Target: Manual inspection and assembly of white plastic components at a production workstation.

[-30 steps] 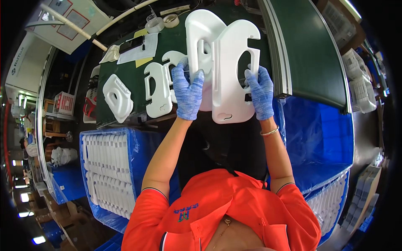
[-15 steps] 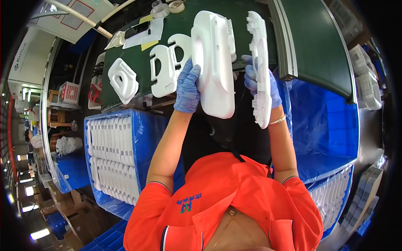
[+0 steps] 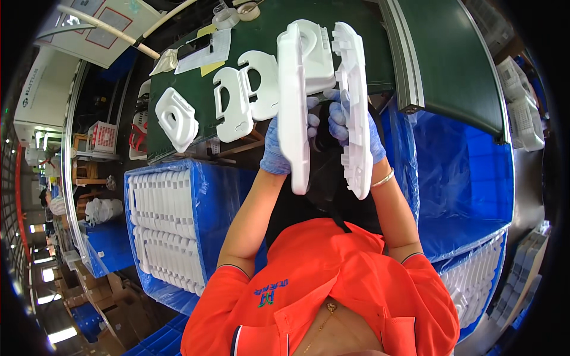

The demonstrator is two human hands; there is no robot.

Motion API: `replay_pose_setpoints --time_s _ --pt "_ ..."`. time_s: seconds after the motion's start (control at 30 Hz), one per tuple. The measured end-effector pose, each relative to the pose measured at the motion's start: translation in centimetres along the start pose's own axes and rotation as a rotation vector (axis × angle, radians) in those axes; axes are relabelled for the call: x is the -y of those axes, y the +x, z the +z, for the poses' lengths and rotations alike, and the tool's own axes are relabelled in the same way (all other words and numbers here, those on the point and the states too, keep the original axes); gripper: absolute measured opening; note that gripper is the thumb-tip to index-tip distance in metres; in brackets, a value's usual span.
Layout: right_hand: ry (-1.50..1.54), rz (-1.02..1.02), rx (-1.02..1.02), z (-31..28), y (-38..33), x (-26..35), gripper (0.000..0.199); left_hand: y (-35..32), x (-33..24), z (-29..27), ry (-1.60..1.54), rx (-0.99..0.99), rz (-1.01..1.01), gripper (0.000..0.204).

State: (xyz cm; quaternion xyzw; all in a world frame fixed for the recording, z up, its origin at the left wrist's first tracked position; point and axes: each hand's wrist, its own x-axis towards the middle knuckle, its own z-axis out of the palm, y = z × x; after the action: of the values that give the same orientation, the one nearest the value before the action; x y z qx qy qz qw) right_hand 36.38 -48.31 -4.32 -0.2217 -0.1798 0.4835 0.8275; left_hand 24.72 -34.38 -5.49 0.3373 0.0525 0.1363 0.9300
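Observation:
My left hand, in a blue glove, grips a long white plastic panel with rounded ends, held upright and nearly edge-on. My right hand, gloved too, has its fingers wrapped round a second white plastic panel, whose ribbed edge with small clips shows. The two panels stand side by side with a narrow gap between them, over the near edge of the green table. Just beyond them lies a white plastic shell with a rounded opening, partly hidden by the left panel.
On the green table lie two flat white hooked pieces, another white shell, papers and tape. A blue crate of stacked white parts stands left; a plastic-lined blue bin stands right, beside a conveyor.
The panel in my left hand has turned from face-on to nearly edge-on and come lower. The right panel has shifted left and down. More of the shell behind now shows.

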Motion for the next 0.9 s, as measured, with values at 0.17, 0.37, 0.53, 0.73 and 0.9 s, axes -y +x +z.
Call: replay_pose_setpoints --time_s 0.17,0.37,0.53,0.73,0.9 --pt "-0.424 -0.07 -0.33 0.7 -1.1 -1.0 0.034 -2.7 -1.5 4.9 0.006 -0.114 0.074 0.043" --pt "-0.873 -0.087 -0.559 -2.6 -3.4 -1.4 0.02 -4.9 -0.8 2.8 0.057 -0.102 0.163 0.041" --pt "-1.23 -0.079 -0.722 -2.6 -4.6 1.9 0.023 -2.6 0.7 0.0 -0.117 0.032 0.097 0.034" --pt "-1.73 -0.062 -0.705 -7.7 -6.3 1.8 0.034 -1.1 2.6 -1.4 -0.037 0.061 0.084 0.032" --pt "-1.673 0.138 -0.754 -9.5 -7.4 1.1 0.045 -1.1 3.8 -1.4 -0.015 -0.057 0.02 0.034"
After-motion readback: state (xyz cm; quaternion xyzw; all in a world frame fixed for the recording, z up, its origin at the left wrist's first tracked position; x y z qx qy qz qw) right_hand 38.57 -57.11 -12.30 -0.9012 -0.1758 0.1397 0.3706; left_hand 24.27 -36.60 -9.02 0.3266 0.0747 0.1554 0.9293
